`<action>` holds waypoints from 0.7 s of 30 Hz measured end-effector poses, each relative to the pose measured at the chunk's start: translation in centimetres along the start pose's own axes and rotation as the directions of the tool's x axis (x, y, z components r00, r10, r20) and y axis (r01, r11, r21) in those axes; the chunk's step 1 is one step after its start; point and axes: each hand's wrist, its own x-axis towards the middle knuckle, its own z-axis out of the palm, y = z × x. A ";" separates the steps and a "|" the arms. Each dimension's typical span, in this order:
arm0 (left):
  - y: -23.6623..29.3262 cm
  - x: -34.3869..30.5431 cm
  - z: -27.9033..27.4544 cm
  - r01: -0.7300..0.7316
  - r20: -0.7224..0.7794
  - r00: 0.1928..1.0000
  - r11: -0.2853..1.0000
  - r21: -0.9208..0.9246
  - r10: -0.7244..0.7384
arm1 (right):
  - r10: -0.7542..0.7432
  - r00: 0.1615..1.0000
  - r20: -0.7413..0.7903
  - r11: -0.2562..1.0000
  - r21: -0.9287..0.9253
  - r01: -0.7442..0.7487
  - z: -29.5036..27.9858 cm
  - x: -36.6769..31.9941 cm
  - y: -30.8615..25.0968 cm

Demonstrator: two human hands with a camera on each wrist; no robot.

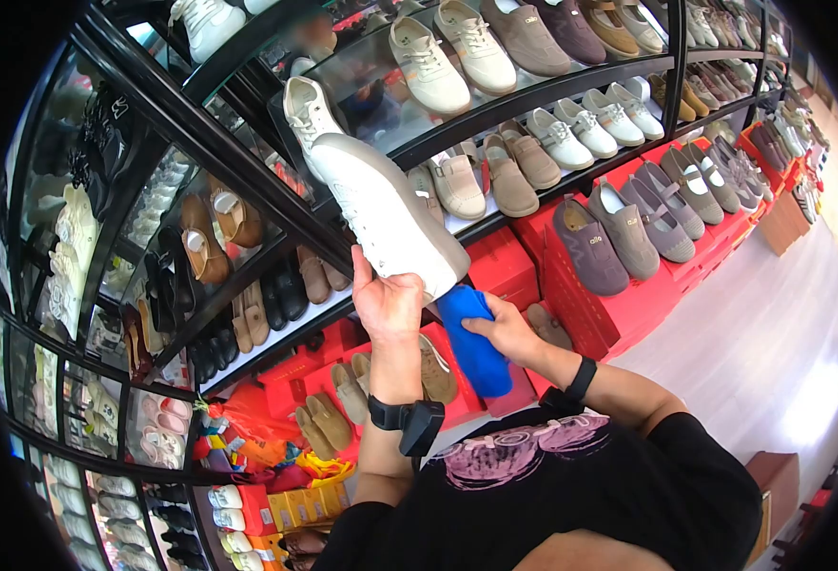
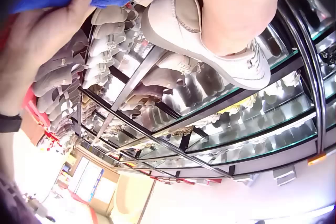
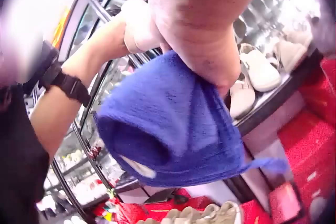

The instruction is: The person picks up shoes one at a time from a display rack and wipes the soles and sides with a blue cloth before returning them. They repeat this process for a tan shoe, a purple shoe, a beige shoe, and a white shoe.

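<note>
A white lace-up sneaker (image 1: 381,205) with a pale grey sole is held up in front of the shelves in the head view. My left hand (image 1: 390,306) grips it at the heel end, thumb along its side. The left wrist view shows the hand (image 2: 236,8) at the opening of the sneaker (image 2: 178,35), its fingertips hidden there. Just right of the heel, my right hand (image 1: 506,328) holds a folded blue cloth (image 1: 474,343), thumb on top. In the right wrist view the cloth (image 3: 173,119) hangs loosely below the hand (image 3: 205,50).
Glass shelves with black frames (image 1: 533,86) hold rows of shoes ahead and to the left. Grey slip-ons (image 1: 595,252) stand on red boxes (image 1: 571,314) at right. Tan shoes (image 1: 324,423) sit below my hands. Pale floor (image 1: 771,333) lies at right.
</note>
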 end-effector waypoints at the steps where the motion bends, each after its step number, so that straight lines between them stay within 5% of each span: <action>1: -0.3 0.0 0.2 0.025 0.002 1.000 0.999 -0.023 -0.024 | -0.006 1.000 -0.004 1.000 0.004 0.006 0.3 0.5 -0.4; 3: -0.9 -0.1 0.0 0.021 -0.018 1.000 0.999 0.038 -0.020 | 0.242 0.963 0.115 0.828 0.493 -0.267 0.6 1.4 -1.1; 5: -1.1 -0.3 -0.7 0.086 -0.026 0.996 0.996 0.026 -0.085 | 0.215 0.955 0.206 0.745 0.597 -0.297 0.4 2.7 -0.7; 7: -1.7 -0.7 -1.1 0.100 -0.035 0.994 0.995 0.021 -0.099 | 0.279 0.866 0.414 0.525 0.690 -0.499 0.1 3.4 -0.8; 9: -1.7 -1.0 -1.5 0.026 -0.097 0.995 0.971 0.237 -0.003 | 0.324 0.870 0.372 0.531 0.690 -0.492 0.3 2.9 -0.8; 12: 0.0 -1.6 -3.1 0.055 -0.100 0.995 0.962 0.268 -0.029 | 0.422 0.852 0.312 0.569 0.641 -0.516 -0.1 1.7 -1.0; 15: 1.3 -2.3 -3.1 0.046 -0.091 0.996 0.942 0.332 -0.016 | 0.412 0.809 0.420 0.523 0.618 -0.587 -1.7 0.7 -1.2; 19: 2.6 -3.0 -3.5 0.046 -0.113 0.994 0.904 0.426 0.002 | 0.438 0.885 0.160 0.682 0.582 -0.443 -2.9 1.2 -2.6; 21: 2.6 -3.3 -3.6 0.111 -0.137 0.989 0.911 0.397 -0.061 | 0.242 0.968 -0.059 0.867 0.461 -0.189 -2.5 2.4 -2.4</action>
